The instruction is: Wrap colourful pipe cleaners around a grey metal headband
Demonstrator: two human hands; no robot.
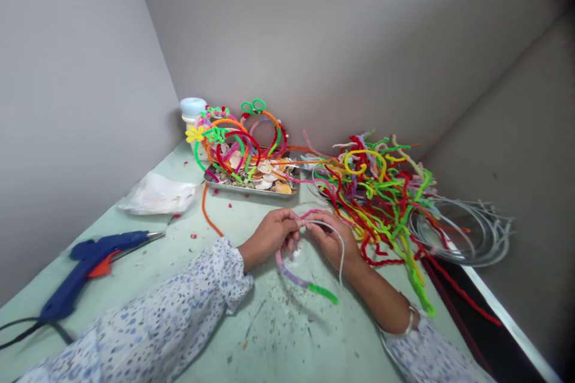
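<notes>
A thin headband hoop (293,277) is held above the table between my two hands. Pipe cleaner in pink, lilac and green covers one end, while the other end is bare white and curves over my right hand. My left hand (276,232) is closed, pinching the hoop where the pink wrapping stops. Close against it, the fingers of my right hand (331,238) are pinched at the same spot on a pink pipe cleaner (309,212). Part of that pipe cleaner is hidden behind the right hand.
A metal tray (251,190) of shells carries several finished headbands (238,131). Loose pipe cleaners (381,191) pile up at right, beside bare hoops (476,233). A blue glue gun (90,269) and a plastic bag (157,194) lie left. A lidded container (193,109) stands behind.
</notes>
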